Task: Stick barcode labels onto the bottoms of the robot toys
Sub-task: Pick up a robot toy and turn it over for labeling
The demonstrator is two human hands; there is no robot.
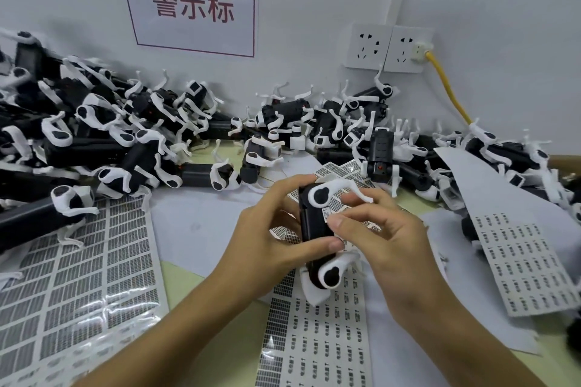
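A robot toy [317, 236] is gripped above the bench's middle by the left hand [270, 248]; a barcode label [327, 216] is pressed on by the right hand [380, 239]. Firm, flat rubbing is advised.

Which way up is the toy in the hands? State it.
Bottom up. The robot toy lies belly toward the camera between left hand and right hand, white legs splayed outward, a small label on its black underside.
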